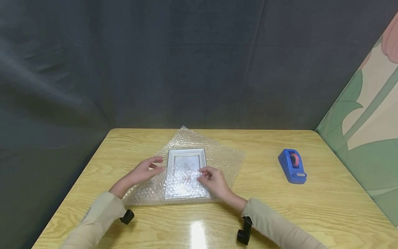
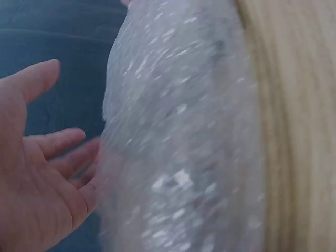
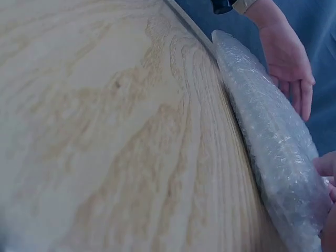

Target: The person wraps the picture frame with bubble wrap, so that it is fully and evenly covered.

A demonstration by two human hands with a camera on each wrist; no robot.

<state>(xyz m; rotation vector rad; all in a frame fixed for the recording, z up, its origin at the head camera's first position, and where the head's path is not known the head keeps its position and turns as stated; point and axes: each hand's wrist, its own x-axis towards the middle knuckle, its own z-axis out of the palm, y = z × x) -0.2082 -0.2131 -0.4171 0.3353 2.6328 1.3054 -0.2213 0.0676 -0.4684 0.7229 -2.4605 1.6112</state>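
A white picture frame (image 1: 186, 152) lies on a sheet of clear bubble wrap (image 1: 228, 155), turned with one corner pointing to the back. Glossy wrap covers the frame's lower part, while its upper border shows bare. Just left of the frame, my left hand (image 1: 147, 170) hovers over the wrap with fingers apart and nothing between them. In the left wrist view its palm faces the bulging wrap (image 2: 178, 126). At the frame's right side my right hand (image 1: 215, 181) has bent fingers and pinches the wrap. The right wrist view shows its fingers (image 3: 326, 164) at the wrap's edge.
A blue tape dispenser (image 1: 292, 166) with a pink roll stands to the right on the wooden table (image 1: 258, 207). Dark cloth (image 1: 186, 62) hangs behind and to the left. A leaf-patterned panel (image 1: 370, 148) borders the right side. Black wrist cameras (image 1: 126, 217) hang below both sleeves.
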